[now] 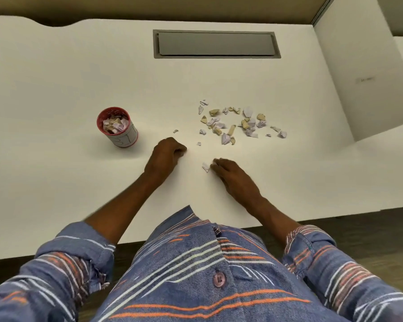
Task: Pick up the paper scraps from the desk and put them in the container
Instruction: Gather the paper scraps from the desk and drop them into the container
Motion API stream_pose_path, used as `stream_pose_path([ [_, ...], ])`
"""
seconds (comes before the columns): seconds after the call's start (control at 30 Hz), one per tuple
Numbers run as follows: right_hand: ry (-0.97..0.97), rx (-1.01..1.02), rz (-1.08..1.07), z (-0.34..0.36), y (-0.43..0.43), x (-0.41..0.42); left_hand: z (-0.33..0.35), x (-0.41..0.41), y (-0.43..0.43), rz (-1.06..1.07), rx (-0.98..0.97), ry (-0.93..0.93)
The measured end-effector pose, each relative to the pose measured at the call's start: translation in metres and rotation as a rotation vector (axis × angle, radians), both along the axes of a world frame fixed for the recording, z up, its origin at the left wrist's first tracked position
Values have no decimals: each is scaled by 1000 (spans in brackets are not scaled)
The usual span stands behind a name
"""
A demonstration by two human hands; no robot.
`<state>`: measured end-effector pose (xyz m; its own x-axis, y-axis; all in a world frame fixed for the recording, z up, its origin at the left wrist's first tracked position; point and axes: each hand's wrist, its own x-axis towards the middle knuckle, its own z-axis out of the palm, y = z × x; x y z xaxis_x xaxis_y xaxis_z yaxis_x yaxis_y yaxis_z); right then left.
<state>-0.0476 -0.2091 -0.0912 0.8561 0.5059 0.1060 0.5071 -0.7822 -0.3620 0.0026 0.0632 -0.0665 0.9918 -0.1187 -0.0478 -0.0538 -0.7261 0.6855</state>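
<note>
Paper torn into white and tan bits, the paper scraps (pixel 237 123) lie scattered on the white desk (pixel 56 89) beyond the right hand (pixel 235 177), well apart from the red-rimmed container (pixel 126 138), which already holds a good many. They look feather-light, limp and apt to slide, so a fingertip pinch at a lifted edge should serve best. The right hand's fingers lie nearly flat, tips touching one stray scrap (pixel 205 167). The left hand (pixel 166 154) is curled; whether it holds anything I cannot tell.
</note>
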Motion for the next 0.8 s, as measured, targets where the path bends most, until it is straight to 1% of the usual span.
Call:
stream_pose_path([
  [0.1, -19, -31, 3, -3, -30, -3, -3, 8, -2, 24, -28, -69],
  [0.17, -7, -29, -83, 2, -48, 3, -5, 16, -10, 56, 90, -94],
  [0.2, -11, -13, -131, 6, -55, 10, -5, 20, -15, 80, 149, -72],
  [0.27, -30, 14, -184, 14, -61, 25, -5, 23, -27, 101, 168, -3],
  [0.37, 0, 24, -170, 22, -54, 51, -9, 20, -44, -10, 175, 3],
  [0.53, 101, -19, -50, 17, -32, 88, -14, 3, -70, -270, 206, -28],
  [0.6, 81, -27, -11, 13, -28, 91, -18, -4, -72, -293, 155, -100],
  [0.7, 6, -14, 21, 11, -32, 77, -26, -13, -67, -280, 82, -308],
  [0.73, -10, -8, 25, 12, -37, 67, -27, -15, -65, -269, 86, -339],
  [0.8, -21, -6, 36, 13, -52, 45, -24, -13, -63, -213, 110, -342],
])
